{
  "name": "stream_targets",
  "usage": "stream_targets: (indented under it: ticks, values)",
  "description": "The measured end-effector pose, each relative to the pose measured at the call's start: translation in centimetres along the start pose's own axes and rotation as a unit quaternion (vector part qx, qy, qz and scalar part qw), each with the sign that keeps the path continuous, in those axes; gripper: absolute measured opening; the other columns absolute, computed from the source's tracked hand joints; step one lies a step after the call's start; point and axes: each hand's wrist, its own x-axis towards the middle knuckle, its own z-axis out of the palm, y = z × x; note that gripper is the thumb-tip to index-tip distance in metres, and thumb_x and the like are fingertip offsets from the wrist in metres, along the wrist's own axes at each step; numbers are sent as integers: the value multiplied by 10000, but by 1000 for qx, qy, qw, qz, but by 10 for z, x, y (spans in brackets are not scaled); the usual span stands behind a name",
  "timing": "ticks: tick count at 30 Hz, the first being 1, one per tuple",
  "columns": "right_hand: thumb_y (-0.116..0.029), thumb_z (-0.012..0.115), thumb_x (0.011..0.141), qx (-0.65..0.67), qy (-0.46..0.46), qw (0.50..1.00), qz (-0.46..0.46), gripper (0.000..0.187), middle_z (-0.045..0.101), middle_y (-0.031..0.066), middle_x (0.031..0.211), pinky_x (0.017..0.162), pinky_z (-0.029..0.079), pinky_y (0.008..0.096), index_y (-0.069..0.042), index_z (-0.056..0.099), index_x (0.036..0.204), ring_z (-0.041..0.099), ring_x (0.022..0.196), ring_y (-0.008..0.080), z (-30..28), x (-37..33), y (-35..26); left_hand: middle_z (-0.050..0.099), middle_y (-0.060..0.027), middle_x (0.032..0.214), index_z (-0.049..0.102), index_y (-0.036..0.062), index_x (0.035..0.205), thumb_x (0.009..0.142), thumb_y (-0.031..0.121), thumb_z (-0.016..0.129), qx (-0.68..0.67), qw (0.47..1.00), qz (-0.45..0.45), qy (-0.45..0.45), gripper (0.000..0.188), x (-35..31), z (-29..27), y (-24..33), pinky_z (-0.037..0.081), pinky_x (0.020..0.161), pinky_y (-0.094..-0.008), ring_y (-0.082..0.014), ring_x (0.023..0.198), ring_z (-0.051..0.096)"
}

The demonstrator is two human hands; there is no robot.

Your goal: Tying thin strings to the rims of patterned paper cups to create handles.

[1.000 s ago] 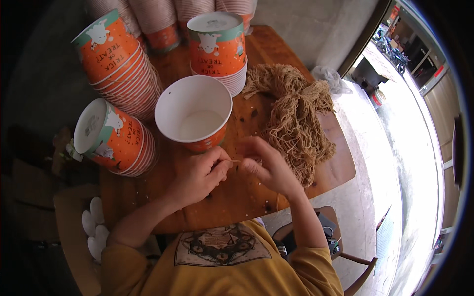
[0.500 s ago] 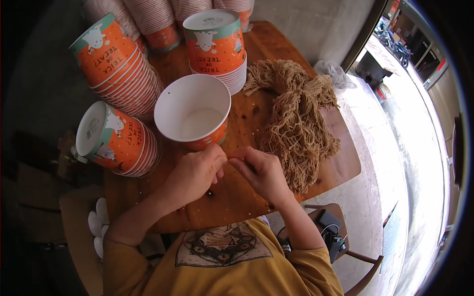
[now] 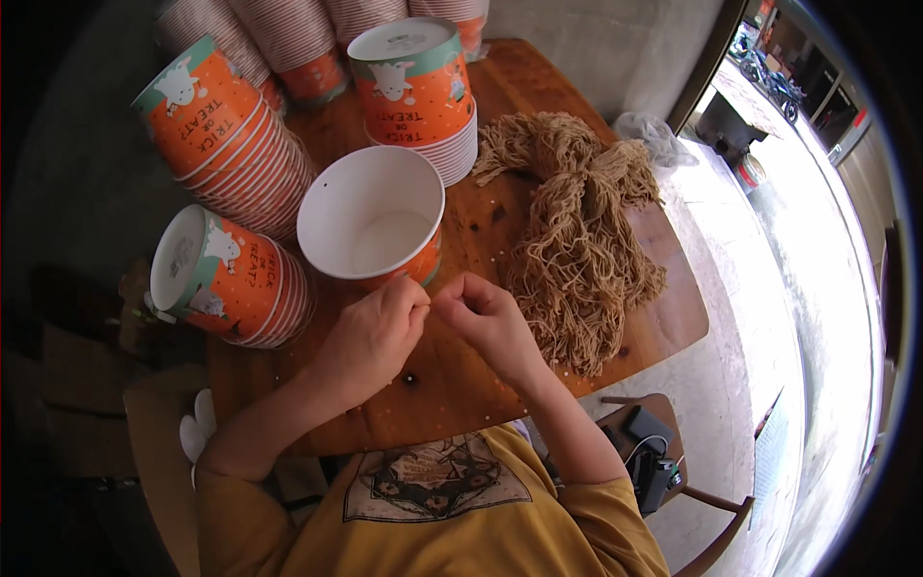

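Close together over the table, both my hands are closed in pinches just in front of a paper bucket. What my left hand and my right hand hold, if anything, is too small to make out. Upright and open at the top, the paper bucket has a white inside and an orange outside. A small dark hole shows near its left rim. To the right of my right hand lies a bundle of tan twine cords, gathered and tied near its upper part.
Upside-down stacks of orange paper buckets stand behind and to the left. A taller stack leans at the far left. More wrapped stacks line the wall. The wooden table has a rounded edge. A stool holds black devices.
My hands have shifted slightly, with the right fingers curling upward and a small gap showing between the pinches. The bucket and twine look nearly the same.
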Motion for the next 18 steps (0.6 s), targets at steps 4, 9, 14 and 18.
stream_targets:
  ticks: [4,9,14,18]
  values:
    - [-144,603,934,93,45,994,25,89,530,-61,727,552,374,185,-63,574,910,459,627,15,9,12,0,556,-125,800,484,39,944,840,-42,610,-95,994,-39,50,183,8,-6,-1,494,615,-396,-307,692,603]
    - [-123,573,949,75,137,987,-39,85,546,-31,713,535,394,192,-54,549,906,486,597,33,12,34,14,538,-74,890,547,13,1114,910,-31,504,-59,997,-26,51,213,36,-20,-17,469,725,-275,-164,767,560]
    - [-149,563,977,68,165,983,-36,110,573,-20,716,542,415,193,-53,556,924,513,609,43,22,41,13,631,-108,974,568,-13,1144,947,24,486,-119,985,-119,-45,216,41,-21,-33,484,785,-284,-172,867,606]
    - [-123,584,941,66,177,981,-39,117,628,3,718,548,437,216,-11,573,911,537,604,44,22,42,14,667,-133,1044,586,-29,1145,969,59,476,-128,978,-148,-71,225,47,-22,-31,486,832,-291,-180,925,625]
